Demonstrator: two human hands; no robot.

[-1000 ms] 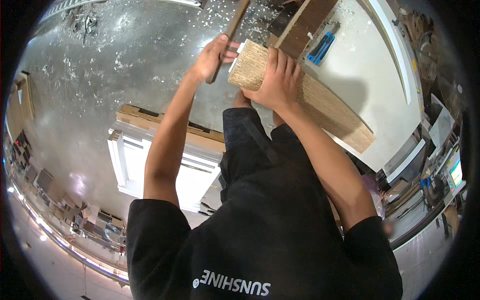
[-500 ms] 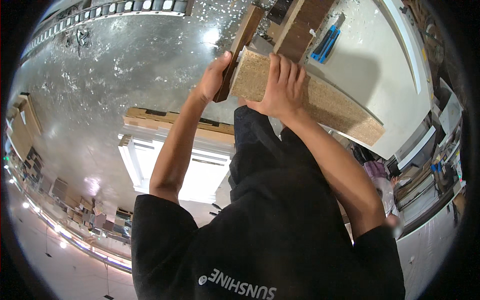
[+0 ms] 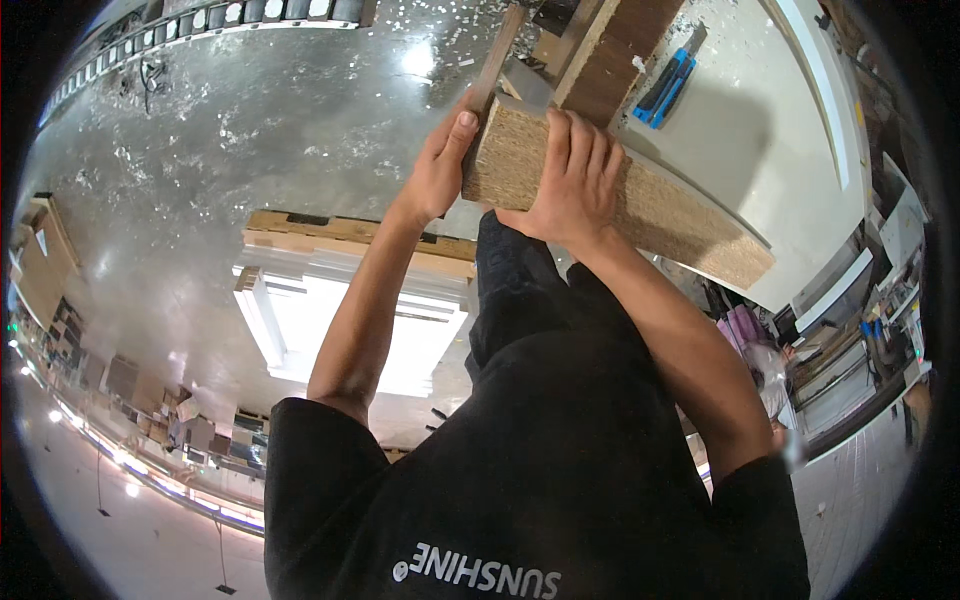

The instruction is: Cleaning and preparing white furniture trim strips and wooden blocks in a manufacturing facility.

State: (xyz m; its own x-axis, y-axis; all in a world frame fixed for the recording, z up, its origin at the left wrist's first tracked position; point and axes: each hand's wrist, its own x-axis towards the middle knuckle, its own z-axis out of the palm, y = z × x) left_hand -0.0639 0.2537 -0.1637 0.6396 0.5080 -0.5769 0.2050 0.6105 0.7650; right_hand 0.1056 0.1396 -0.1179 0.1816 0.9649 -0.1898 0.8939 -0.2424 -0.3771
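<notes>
My right hand (image 3: 572,185) is clamped over a long, thick particle board piece (image 3: 690,215), fingers across its top and thumb at the near edge. My left hand (image 3: 440,165) is at the left end of that piece, closed on a narrow brown wooden strip (image 3: 497,60). The strip runs away from me along the board's end, and its near part is hidden behind my left hand. It looks close against the end; whether they touch I cannot tell.
Right of the board, a blue utility knife (image 3: 667,88) lies blade out on a pale work surface (image 3: 790,150). A brown-faced board (image 3: 625,55) extends beyond my right hand. White panels (image 3: 370,335) with a wooden bar (image 3: 340,228) stand at my left. Scraps litter the grey floor (image 3: 280,130).
The brown strip has turned and shifted right, closer to the board's end, and now shows a narrower side. My left hand has moved slightly right and down with it; my right hand keeps its hold.
</notes>
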